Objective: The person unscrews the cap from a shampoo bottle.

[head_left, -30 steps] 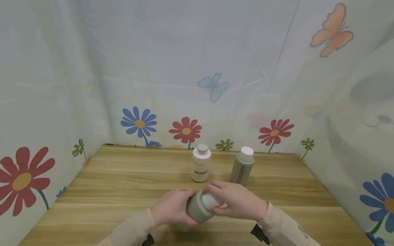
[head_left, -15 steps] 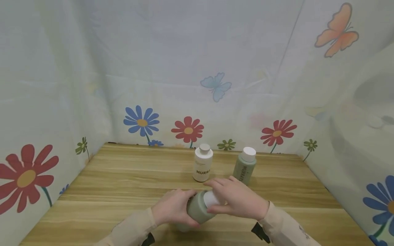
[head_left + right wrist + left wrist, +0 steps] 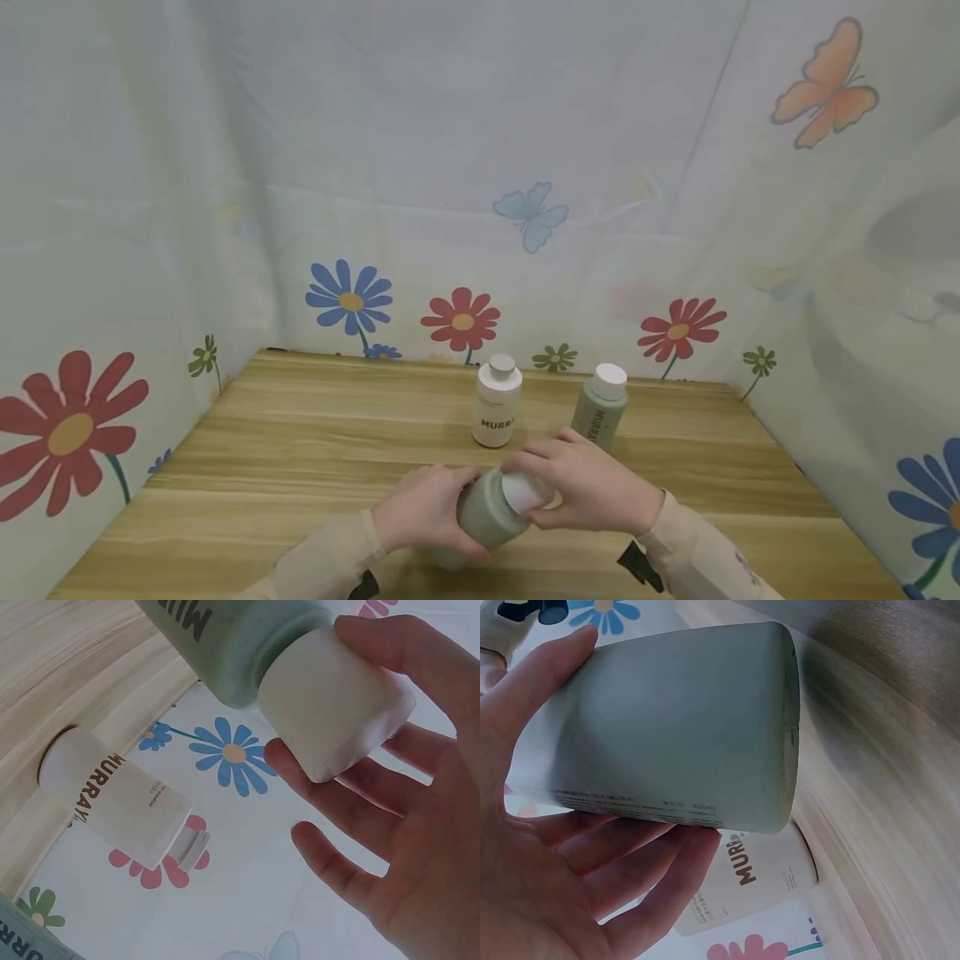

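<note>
A pale green bottle (image 3: 483,512) leans over to the right above the wooden table, its white cap (image 3: 522,493) toward the right hand. My left hand (image 3: 426,510) grips the bottle's body, thumb on one side and fingers along the other. In the left wrist view the base of the green bottle (image 3: 682,727) is raised off the tabletop. My right hand (image 3: 581,483) holds the white cap (image 3: 330,697) between thumb and fingers. The cap sits on the bottle's neck, against its shoulder.
Behind the hands a white bottle (image 3: 497,404) stands upright on the table (image 3: 337,425). A second green bottle (image 3: 602,404) with a white cap stands to its right, partly hidden by the right hand. A flower-printed curtain (image 3: 420,208) encloses the table's back and sides.
The right hand's fingers shift on the cap: they extend past it half a second ago, then curl around it again now. The left hand keeps its grip on the bottle.
</note>
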Tool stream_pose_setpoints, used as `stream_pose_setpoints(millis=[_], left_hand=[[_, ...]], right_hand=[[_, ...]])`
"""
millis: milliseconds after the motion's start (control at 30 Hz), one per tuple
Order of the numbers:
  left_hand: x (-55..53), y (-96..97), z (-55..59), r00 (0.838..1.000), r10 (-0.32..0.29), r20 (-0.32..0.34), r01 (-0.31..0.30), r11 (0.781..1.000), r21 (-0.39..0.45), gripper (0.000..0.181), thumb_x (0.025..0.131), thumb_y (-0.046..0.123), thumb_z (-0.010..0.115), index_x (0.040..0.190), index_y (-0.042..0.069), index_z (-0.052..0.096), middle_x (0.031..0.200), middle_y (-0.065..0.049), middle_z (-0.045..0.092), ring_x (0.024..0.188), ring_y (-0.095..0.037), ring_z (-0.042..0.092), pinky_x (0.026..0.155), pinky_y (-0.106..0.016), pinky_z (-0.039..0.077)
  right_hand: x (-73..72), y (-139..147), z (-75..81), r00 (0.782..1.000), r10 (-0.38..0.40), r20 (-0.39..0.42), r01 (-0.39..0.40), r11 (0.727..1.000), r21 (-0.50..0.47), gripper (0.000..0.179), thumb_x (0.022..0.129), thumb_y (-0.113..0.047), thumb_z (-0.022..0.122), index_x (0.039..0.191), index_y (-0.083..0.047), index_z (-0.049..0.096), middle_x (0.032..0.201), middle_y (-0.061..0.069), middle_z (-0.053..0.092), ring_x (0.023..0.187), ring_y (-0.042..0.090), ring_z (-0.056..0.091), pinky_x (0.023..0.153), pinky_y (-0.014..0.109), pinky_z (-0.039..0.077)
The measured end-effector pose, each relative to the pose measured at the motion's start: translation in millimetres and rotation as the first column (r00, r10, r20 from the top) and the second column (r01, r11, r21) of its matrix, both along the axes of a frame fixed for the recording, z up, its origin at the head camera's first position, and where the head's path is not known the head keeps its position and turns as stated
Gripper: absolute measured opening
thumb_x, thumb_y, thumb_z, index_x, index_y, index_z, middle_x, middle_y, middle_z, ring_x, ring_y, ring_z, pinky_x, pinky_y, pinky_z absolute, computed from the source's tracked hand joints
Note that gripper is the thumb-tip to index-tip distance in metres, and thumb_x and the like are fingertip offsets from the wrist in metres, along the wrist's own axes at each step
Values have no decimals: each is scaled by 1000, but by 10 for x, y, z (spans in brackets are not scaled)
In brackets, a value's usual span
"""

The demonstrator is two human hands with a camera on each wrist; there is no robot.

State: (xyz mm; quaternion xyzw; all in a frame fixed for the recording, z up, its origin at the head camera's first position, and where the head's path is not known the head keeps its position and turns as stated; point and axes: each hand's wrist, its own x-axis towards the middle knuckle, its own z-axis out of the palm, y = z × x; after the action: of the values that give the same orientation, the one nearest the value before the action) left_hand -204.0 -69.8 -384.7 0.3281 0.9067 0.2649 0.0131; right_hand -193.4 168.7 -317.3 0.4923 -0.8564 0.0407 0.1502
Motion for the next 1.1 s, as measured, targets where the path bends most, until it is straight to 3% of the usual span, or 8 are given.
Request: stream_pose_setpoints(millis=[333,467,633,733,833,900,1100], left_hand=[[45,-175,28,997,58,53,-60,997,51,68,58,49,88,111,15,62,93,8,67,76,1,57,67,-21,47],[62,-292,39,992,93,82,-100,992,81,66,60,48,88,110,15,61,97,6,68,80,-2,59,71,-24,50],[89,-458,47,985,128,114,-140,984,111,70,62,50,86,115,12,60,103,3,69,87,-8,62,75,-29,52],[102,-581,40,976,160,144,-179,975,130,74,63,50,86,119,12,59,106,2,68,91,-11,63,78,-32,52],[110,-737,16,970,202,136,-222,963,151,74,62,49,87,121,14,59,107,2,68,94,-12,63,79,-33,52],[109,-859,0,966,224,128,-244,954,176,75,62,47,87,123,14,59,109,2,68,97,-14,64,81,-33,52],[99,-1247,-18,953,251,170,-289,922,258,78,67,39,87,131,10,53,120,-8,66,108,-27,63,82,-36,56]], right_hand=[[-42,-74,54,999,15,31,-10,988,-153,51,74,-33,83,118,-19,61,115,-10,67,103,9,61,90,36,42],[-70,-126,69,991,48,124,-20,975,-222,53,76,-29,82,122,-17,59,118,-7,66,106,10,61,91,35,45],[-126,-224,9,943,145,300,-47,950,-308,52,79,-19,80,124,-12,56,119,-2,64,103,9,60,88,28,51],[-161,-321,-62,923,186,338,-64,938,-342,51,80,-20,80,123,-10,57,118,-1,65,103,10,60,89,29,51],[-194,-448,-125,915,196,353,-60,931,-361,50,79,-25,80,122,-12,58,116,-3,66,105,11,61,93,33,49],[-210,-539,-154,898,202,390,-43,924,-380,51,78,-25,81,123,-15,58,117,-5,66,108,10,61,96,34,48],[-274,-825,-257,811,255,527,-12,908,-420,53,79,-17,79,126,-13,56,122,2,65,109,14,59,91,29,50]])
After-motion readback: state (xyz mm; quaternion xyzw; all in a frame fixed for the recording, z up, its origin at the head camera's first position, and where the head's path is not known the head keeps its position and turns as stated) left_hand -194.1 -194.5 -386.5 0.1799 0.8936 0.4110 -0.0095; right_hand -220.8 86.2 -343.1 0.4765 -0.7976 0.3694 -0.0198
